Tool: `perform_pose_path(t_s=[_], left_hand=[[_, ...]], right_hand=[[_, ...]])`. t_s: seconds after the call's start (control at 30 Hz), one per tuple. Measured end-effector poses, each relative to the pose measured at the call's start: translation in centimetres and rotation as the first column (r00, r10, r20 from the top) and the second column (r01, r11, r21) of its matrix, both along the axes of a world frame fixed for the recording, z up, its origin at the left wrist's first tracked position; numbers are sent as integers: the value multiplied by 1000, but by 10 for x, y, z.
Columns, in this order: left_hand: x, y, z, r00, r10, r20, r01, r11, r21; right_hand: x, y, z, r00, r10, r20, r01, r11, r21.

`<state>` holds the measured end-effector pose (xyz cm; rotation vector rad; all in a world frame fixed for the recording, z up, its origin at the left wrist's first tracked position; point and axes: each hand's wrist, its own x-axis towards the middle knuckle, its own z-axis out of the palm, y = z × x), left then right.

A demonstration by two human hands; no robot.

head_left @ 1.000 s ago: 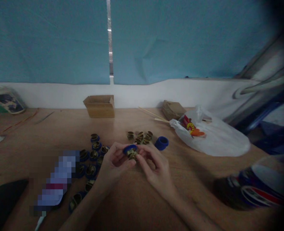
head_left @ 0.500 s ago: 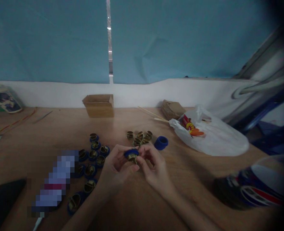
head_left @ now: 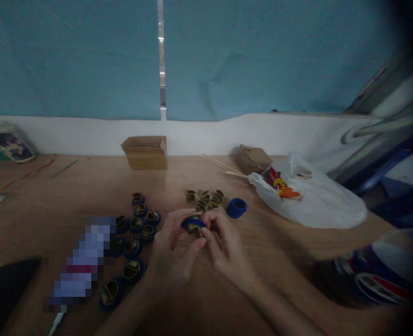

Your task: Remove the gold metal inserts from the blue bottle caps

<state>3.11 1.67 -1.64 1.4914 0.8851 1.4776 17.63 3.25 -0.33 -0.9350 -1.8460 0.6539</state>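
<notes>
My left hand (head_left: 171, 254) pinches a small blue cap with a brass metal piece (head_left: 193, 226) set in it, held just above the wooden table (head_left: 69, 196). My right hand (head_left: 225, 247) meets it from the right, with its fingertips closed on the same brass piece. To the left lie several finished blue caps with brass inserts (head_left: 132, 235). Behind my hands sit a small heap of loose brass pieces (head_left: 204, 199) and one bare blue cap (head_left: 236, 207).
A small open cardboard box (head_left: 145, 152) stands by the white wall strip. A white plastic bag (head_left: 311, 196), a brown paper packet (head_left: 253, 159) and thin sticks (head_left: 224, 167) lie at the right. A dark pouch (head_left: 3, 291) and a printed bag (head_left: 378, 275) flank the front.
Both hands have shifted slightly nearer me while working the cap. The left fingers have closed further round the cap. The view has drifted a little.
</notes>
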Motion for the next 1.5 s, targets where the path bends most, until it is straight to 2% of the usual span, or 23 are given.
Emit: perform_pose_path(t_s=[0.23, 0.4, 0.5, 0.63, 0.73, 0.8, 0.87, 0.97, 1.07, 1.17, 1.27, 1.4, 1.5], left_hand=[[-4, 5, 3, 999, -34, 22, 34, 999, -22], [-7, 4, 7, 995, -59, -84, 58, 998, -16], [-7, 2, 5, 984, -59, -167, 58, 998, -15], [-8, 4, 5, 979, 16, -202, -15, 1000, 4], [-8, 7, 5, 995, 5, -97, -8, 999, -38], [-7, 10, 4, 999, -35, 13, 37, 994, -101], [-7, 12, 1, 998, -38, 48, 43, 991, -125], [-11, 15, -4, 987, 82, -140, -99, 987, -123], [-18, 17, -6, 880, 174, -442, -242, 965, -102], [-26, 18, -3, 778, 162, -607, -234, 971, -41], [-29, 18, 5, 735, 71, -675, -154, 986, -64], [-30, 26, 13, 772, -46, -634, -78, 983, -165], [-28, 44, 13, 790, -43, -611, -90, 978, -186]], right_hand=[[0, -4, 2, 998, -10, 64, 8, 1000, 29], [2, 1, 5, 983, -50, -175, 25, 990, -141], [0, 5, 5, 967, -38, -251, -39, 954, -296], [-3, 6, 5, 935, 7, -353, -177, 874, -452], [-2, 5, 5, 914, 48, -404, -274, 806, -524], [-1, 6, 4, 907, 62, -416, -302, 786, -540], [1, 7, 4, 900, 54, -432, -310, 776, -550], [3, 12, 2, 869, -36, -493, -288, 773, -565], [7, 18, 0, 820, -173, -546, -218, 787, -577], [11, 23, -1, 781, -274, -561, -131, 807, -576], [14, 25, 1, 759, -315, -569, -106, 803, -586], [14, 25, 4, 727, -332, -601, -129, 793, -595], [13, 24, 4, 754, -294, -587, -141, 801, -582]])
